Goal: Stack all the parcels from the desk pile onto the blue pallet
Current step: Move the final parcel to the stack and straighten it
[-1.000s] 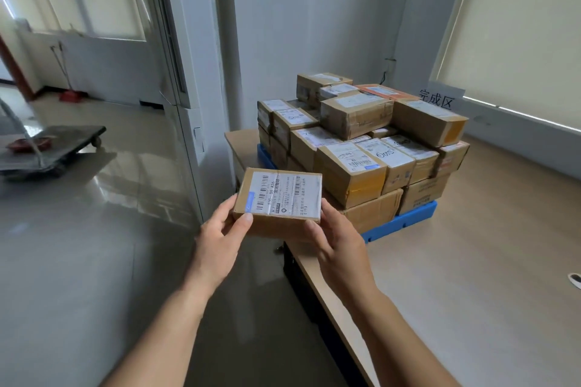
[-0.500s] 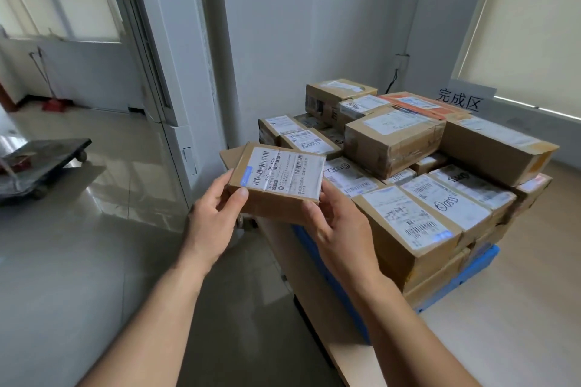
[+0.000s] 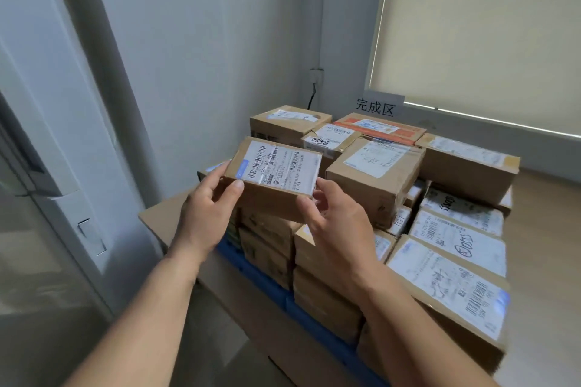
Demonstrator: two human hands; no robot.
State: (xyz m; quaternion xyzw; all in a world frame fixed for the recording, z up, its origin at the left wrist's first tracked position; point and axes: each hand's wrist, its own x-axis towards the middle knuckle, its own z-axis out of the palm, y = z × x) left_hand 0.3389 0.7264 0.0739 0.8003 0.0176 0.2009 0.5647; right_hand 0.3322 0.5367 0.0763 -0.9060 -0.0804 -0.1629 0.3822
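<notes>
Gripping the parcel (image 3: 276, 179) between them, left hand (image 3: 206, 214) and right hand (image 3: 338, 231)

Place type: an office room used as a parcel sorting and staging area.
Goods: many taped cardboard parcels (image 3: 374, 179), stacked several layers deep.
Markings: printed shipping labels (image 3: 446, 286) with barcodes on the box tops; some also carry handwritten codes.
Load carrier: a blue pallet (image 3: 261, 280) lies beneath the stack, resting on a light wood desk (image 3: 160, 217).
Zone marking: a paper sign (image 3: 377, 107) reading 完成区 is fixed to the wall behind the stack.
Building fabric: plain white walls; a wall socket (image 3: 315, 75) with a cable plugged in; a cream roller blind (image 3: 487, 25) drawn over the window; a glazed door (image 3: 88, 229) at left.
</notes>
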